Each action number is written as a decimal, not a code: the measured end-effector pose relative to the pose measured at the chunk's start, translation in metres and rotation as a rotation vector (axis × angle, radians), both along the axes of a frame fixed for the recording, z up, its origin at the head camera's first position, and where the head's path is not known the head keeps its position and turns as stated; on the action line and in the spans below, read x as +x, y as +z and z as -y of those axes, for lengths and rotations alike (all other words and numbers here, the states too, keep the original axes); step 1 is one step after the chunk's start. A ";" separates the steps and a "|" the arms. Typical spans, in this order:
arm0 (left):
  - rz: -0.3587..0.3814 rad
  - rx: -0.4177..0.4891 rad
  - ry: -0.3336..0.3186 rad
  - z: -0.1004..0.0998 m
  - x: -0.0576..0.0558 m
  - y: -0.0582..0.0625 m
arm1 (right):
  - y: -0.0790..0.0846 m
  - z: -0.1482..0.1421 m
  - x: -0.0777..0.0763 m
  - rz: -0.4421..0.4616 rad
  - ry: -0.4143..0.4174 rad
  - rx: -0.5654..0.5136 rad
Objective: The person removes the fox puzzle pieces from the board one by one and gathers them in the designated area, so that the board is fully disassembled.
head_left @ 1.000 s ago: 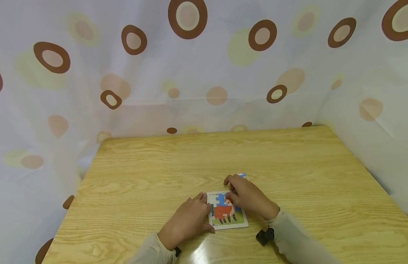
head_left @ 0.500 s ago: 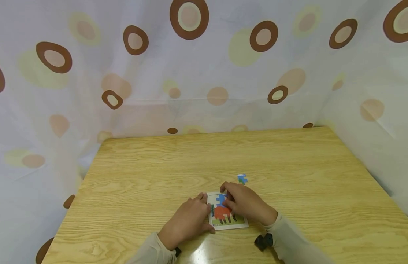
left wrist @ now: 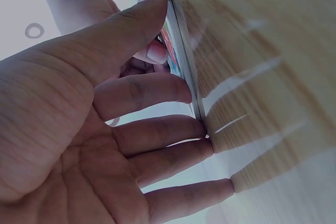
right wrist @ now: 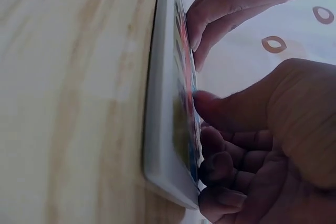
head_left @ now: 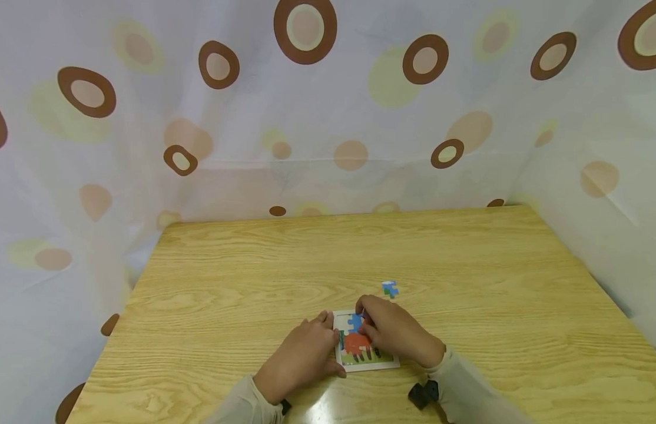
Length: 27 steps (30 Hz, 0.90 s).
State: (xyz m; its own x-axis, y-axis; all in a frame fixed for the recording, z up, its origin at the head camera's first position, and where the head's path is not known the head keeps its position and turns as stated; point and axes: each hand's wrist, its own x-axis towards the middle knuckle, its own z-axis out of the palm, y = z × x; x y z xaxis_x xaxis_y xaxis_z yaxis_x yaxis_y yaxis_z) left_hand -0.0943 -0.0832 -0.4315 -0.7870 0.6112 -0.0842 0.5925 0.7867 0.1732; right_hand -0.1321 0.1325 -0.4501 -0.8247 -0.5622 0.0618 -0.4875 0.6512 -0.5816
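Puzzle (head_left: 360, 354) is laid flat, fox (head_left: 355, 343) crosswise, legs nearward; edge touched by straight-fingered left grip (head_left: 301, 354); right grip (head_left: 401, 331) bent, hold unclear.

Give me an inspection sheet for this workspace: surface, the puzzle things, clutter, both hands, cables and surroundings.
Surface: wood-grain table, with a glare patch at the near side.
Job's things: puzzle frame lying flat, partly filled, bare at its far left corner; blue loose piece on the table beyond it.
Clutter: nothing seen.
Left hand: touching the frame's left edge, fingers fairly straight.
Right hand: over the puzzle, fingers curled, thumb touching it; whether it pinches a piece is hidden. Black device by the cuff.
Cables: nothing seen.
Surroundings: pale sheeting with rings and spots, behind and at both sides.
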 end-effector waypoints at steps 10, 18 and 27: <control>0.000 -0.007 0.003 0.000 0.000 0.002 | -0.006 0.003 -0.001 0.004 -0.016 0.011; 0.003 -0.007 0.004 -0.001 -0.001 0.001 | -0.004 0.004 0.002 -0.014 -0.030 -0.013; 0.016 0.003 0.009 -0.001 -0.001 0.001 | -0.003 0.004 0.002 -0.017 -0.032 -0.022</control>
State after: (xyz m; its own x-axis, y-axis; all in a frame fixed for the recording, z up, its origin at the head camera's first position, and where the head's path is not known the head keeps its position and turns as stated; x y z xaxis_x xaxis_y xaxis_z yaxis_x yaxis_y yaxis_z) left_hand -0.0956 -0.0819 -0.4301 -0.7912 0.6041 -0.0953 0.5823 0.7917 0.1848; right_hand -0.1304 0.1285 -0.4533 -0.8408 -0.5341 0.0885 -0.4770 0.6535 -0.5877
